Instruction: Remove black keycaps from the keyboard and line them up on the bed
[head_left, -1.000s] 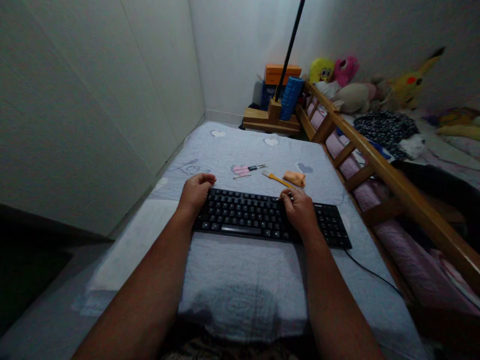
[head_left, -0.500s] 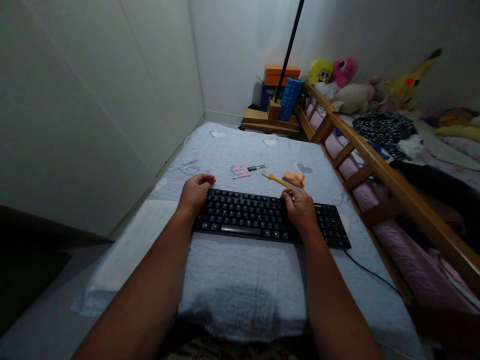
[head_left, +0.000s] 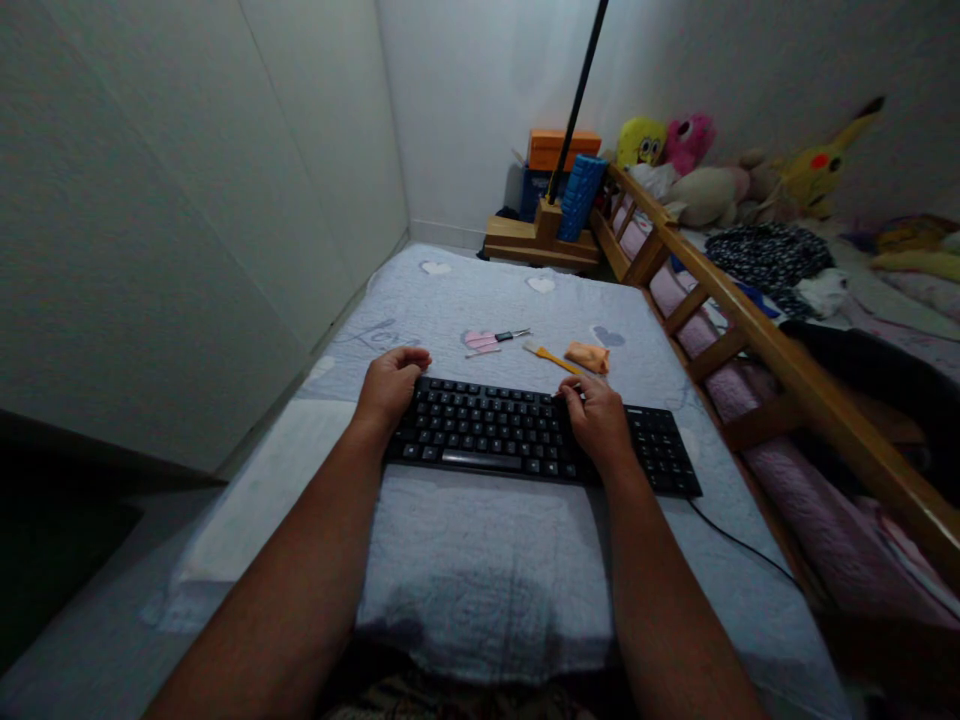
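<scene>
A black keyboard [head_left: 487, 425] lies on the pale blue quilted cover. At its left end rests my left hand [head_left: 390, 390], on its side against the corner, fingers loosely curved beyond the far edge with nothing visible in them. My right hand [head_left: 598, 415] is over the keys left of the number pad, thumb and fingers pinched together near the back row. Whatever is in that pinch is too small to make out. Behind the keyboard are a yellow-handled brush [head_left: 555, 360], a crumpled orange cloth [head_left: 587, 356], dark-handled tweezers [head_left: 512, 336] and a thin cotton swab [head_left: 483, 352].
The keyboard's cable [head_left: 742, 546] runs off to the right. A wooden bed rail [head_left: 720, 290] borders the right side, with plush toys [head_left: 697, 195] beyond it. A pale panel wall [head_left: 225, 220] stands on the left. A pole on a wooden base [head_left: 517, 240] is at the back.
My right hand has shifted very slightly left over the keys, still pinched. My left hand and the keyboard stay where they were.
</scene>
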